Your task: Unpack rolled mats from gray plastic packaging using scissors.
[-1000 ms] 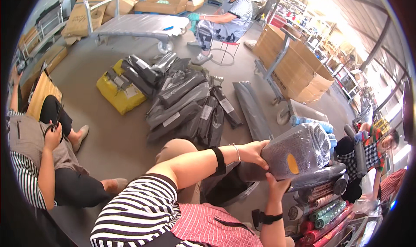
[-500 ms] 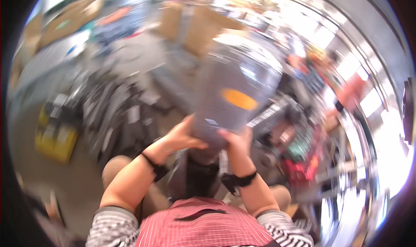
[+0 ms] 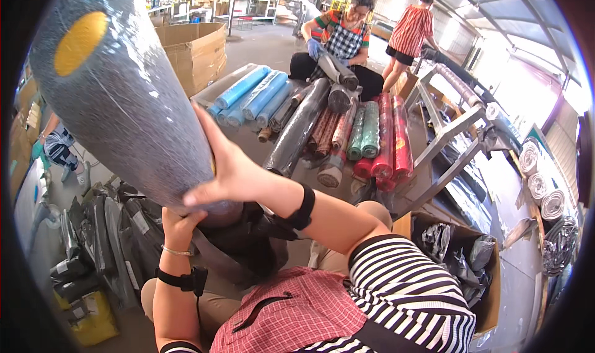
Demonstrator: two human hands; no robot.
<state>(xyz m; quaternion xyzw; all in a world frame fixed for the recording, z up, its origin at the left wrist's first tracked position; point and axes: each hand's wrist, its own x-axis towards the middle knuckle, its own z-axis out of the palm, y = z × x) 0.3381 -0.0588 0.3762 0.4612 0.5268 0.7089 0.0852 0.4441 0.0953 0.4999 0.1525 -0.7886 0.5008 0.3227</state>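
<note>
A large grey roll (image 3: 133, 99) wrapped in clear plastic, with a yellow oval on its side, leans up toward the left and runs out of view at the top. My right hand (image 3: 232, 164) grips its lower end from the right side, thumb across the front. Under that end my left hand (image 3: 181, 224) is closed against the roll, its fingers partly hidden behind it. A black bag-like thing (image 3: 248, 247) stands below the roll, between my knees; what is in it cannot be seen.
Dark plastic-wrapped packages (image 3: 118, 235) lie at left, near a yellow package (image 3: 93, 319). Ahead are blue rolls (image 3: 254, 92), a long black roll (image 3: 300, 130) and red rolls (image 3: 393, 136). A co-worker (image 3: 338, 40) sits holding a roll. A metal frame (image 3: 449, 130) and a carton (image 3: 489, 278) stand right.
The grey roll has swung left and closer, with both hands still on its lower end. My view has turned and is sharper now.
</note>
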